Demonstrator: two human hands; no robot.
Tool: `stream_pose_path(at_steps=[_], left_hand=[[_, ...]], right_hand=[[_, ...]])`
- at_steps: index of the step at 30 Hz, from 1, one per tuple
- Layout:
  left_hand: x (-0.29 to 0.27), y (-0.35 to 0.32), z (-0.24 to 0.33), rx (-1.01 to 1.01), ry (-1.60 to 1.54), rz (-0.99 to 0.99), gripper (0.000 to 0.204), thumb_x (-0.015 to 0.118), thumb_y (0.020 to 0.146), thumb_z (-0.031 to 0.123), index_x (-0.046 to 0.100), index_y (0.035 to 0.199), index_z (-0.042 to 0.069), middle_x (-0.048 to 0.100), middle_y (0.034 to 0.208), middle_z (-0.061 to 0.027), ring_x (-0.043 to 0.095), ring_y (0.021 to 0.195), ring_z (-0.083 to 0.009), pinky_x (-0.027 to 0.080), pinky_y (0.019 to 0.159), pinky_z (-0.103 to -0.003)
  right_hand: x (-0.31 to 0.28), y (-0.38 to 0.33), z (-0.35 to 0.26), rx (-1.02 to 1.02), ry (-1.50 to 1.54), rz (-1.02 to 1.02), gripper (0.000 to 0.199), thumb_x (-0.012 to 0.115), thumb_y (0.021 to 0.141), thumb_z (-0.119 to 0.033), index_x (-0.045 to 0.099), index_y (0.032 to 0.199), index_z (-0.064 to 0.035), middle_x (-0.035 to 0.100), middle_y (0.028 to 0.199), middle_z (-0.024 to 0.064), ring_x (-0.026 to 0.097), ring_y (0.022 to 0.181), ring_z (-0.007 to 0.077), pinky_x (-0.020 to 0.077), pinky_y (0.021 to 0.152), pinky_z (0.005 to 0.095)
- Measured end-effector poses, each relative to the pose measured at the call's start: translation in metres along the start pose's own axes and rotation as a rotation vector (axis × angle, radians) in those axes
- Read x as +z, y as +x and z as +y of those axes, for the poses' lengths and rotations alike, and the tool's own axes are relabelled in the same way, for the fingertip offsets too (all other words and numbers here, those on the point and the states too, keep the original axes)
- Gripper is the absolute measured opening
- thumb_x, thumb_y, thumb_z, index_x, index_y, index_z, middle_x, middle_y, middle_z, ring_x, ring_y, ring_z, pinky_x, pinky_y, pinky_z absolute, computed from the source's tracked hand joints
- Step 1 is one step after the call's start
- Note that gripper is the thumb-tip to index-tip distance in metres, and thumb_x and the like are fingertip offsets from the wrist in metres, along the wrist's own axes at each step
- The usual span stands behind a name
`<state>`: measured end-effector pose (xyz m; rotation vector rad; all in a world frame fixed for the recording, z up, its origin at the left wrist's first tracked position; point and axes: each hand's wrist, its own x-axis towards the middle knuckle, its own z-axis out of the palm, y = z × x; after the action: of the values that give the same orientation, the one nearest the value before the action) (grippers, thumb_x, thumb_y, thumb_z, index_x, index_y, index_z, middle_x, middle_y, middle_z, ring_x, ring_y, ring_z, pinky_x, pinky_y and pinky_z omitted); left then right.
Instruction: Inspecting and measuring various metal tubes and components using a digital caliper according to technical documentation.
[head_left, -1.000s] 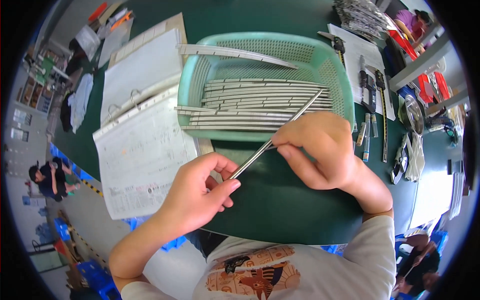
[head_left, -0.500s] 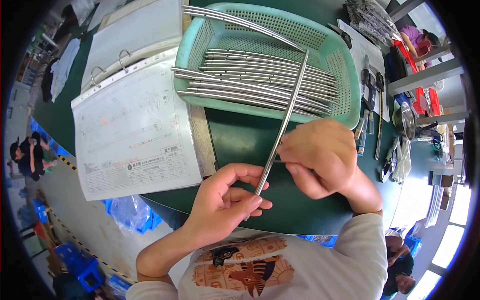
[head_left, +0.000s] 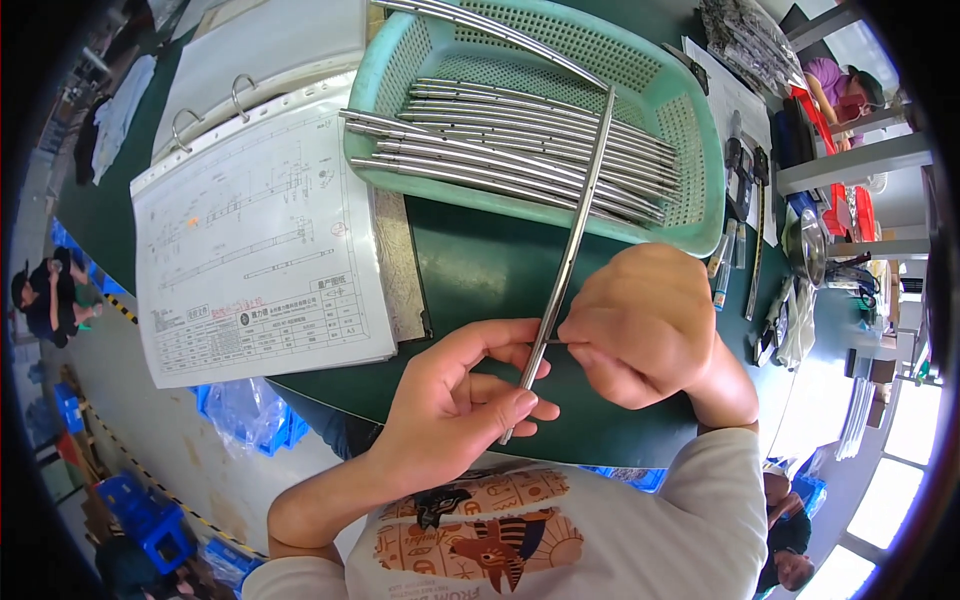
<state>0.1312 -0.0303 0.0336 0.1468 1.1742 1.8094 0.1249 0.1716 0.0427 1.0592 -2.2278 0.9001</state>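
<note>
My left hand [head_left: 465, 400] is closed round the lower end of a shiny metal rod [head_left: 573, 245] with small holes along it. The rod slants up and away, its far end over the green basket's side. Beside it my right hand [head_left: 645, 325] is closed on a thin pin [head_left: 565, 343], whose tip meets the rod just above my left fingers. Whether the tip sits in a hole I cannot tell; most of the pin is hidden in my fist. Several similar metal rods [head_left: 530, 135] lie in the pale green perforated basket [head_left: 708, 160], some sticking out over its left rim.
An open ring binder with a technical drawing [head_left: 250, 240] lies on the left of the green table [head_left: 470, 260]. Calipers [head_left: 738, 165], marker pens [head_left: 722, 275] and a metal bowl [head_left: 808, 240] are at the right. Other people are farther off on both sides.
The pin's tip now meets the rod near my left fingers; my right hand has dropped slightly. The view has shifted a little, and the drawing looks sharper.
</note>
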Motion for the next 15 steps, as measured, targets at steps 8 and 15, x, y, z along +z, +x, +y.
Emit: stream_pose_path(at_steps=[8,15], left_hand=[[0.004,-0.002,-0.002,0.009,-0.009,0.018,0.041,0.049,0.083,-0.003,0.037,0.123,0.000,0.048,0.104,-0.0087,0.061,0.087,-0.0185,0.052,0.070,-0.023],[0.003,-0.002,-0.002,-0.024,0.004,0.003,0.041,0.048,0.084,-0.003,0.036,0.123,-0.001,0.048,0.103,-0.0086,0.061,0.087,-0.0193,0.052,0.070,-0.023]], right_hand=[[-0.004,0.000,-0.014,-0.034,-0.239,-0.245,0.010,0.060,0.059,-0.006,0.059,0.069,-0.0032,0.053,0.060,0.0028,0.052,0.048,0.0165,0.0384,0.040,0.0247],[-0.021,0.007,-0.001,0.014,-0.169,0.127,0.007,0.059,0.059,-0.002,0.055,0.065,-0.0036,0.057,0.061,0.0052,0.055,0.049,0.0197,0.0439,0.044,0.0281]])
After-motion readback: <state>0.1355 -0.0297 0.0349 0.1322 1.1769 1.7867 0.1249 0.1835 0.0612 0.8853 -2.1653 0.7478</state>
